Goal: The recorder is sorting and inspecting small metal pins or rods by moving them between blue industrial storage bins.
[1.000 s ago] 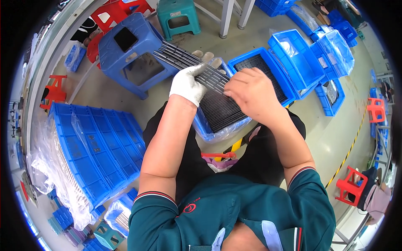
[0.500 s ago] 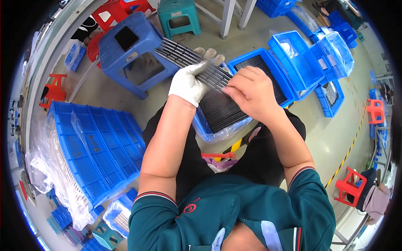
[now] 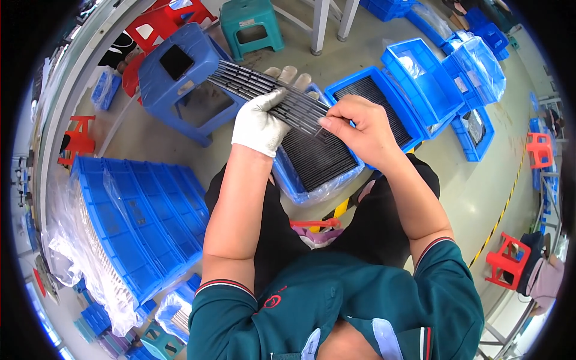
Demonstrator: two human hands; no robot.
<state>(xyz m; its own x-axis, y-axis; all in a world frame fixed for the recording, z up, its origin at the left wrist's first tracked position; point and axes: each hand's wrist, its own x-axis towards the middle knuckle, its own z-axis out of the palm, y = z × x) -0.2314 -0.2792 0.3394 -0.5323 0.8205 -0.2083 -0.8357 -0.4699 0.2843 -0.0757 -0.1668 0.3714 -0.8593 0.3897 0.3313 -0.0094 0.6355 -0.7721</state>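
Observation:
A bundle of thin dark rods (image 3: 240,81), metal by their shine, lies slantwise across my left hand (image 3: 259,125). That hand wears a white glove and is closed round the bundle, its thumb over the top. At the bundle's right end my bare right hand (image 3: 367,129) pinches with thumb and forefinger at the rod tips; how many rods it grips is hidden. Below the hands, between my knees, stands a blue crate (image 3: 287,185) lined with clear plastic, filled with rows of similar dark rods (image 3: 318,161). A second blue crate (image 3: 413,129) of dark rods adjoins it behind my right hand.
A blue stool (image 3: 157,75) with a black flat object on it stands ahead to the left, a green stool (image 3: 251,27) beyond. Stacked blue crates (image 3: 138,222) rise at my left. More blue crates (image 3: 426,78) sit at the far right.
My left hand and the rod bundle have shifted slightly left. The right thumb and forefinger remain at the bundle's right end, with a small change in finger pose.

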